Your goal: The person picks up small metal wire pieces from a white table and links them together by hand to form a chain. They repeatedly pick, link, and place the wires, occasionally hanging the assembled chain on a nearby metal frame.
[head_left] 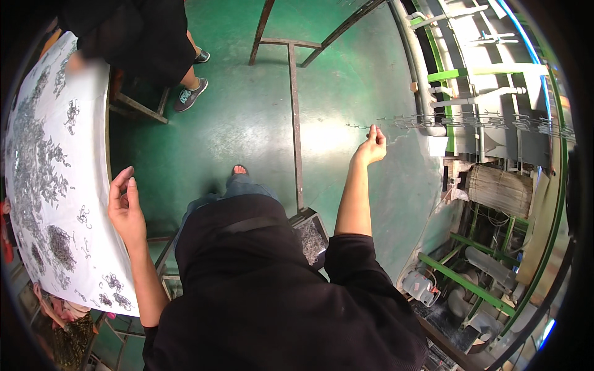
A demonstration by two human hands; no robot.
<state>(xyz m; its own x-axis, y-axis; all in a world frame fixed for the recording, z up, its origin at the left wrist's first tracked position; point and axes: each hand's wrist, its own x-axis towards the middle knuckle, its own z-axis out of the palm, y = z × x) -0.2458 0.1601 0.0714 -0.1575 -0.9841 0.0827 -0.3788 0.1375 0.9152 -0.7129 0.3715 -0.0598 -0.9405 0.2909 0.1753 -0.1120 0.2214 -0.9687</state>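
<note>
The hooked wire rack [489, 119] stretches sideways, well to the right of the white-topped table [93, 162], its near end close to your right hand [370, 147]. That hand is held narrow, fingertips drawn together at the wire's end; you cannot tell from here whether they pinch a small piece or only touch the wire. Your left hand [127, 207] is just beside the table's right edge, fingers loosely curled with the thumb near them, and whether anything sits between them cannot be told. Spread over the table are many small dark pieces [40, 161], scattered thinly toward its right edge, with a denser dark heap [60, 247] on its nearer half. To the right of the table, by your waist, you have a dark-rimmed tray [303, 217] of similar-looking small bits. Farther right of the table than the tray, pale pipes [486, 99] and green bars [467, 284] make up a bank of equipment. A brown metal stand [296, 123] lies between the table and that equipment, on the green floor [247, 142]. A co-worker in dark clothing [142, 40] is at the table's far end.
</note>
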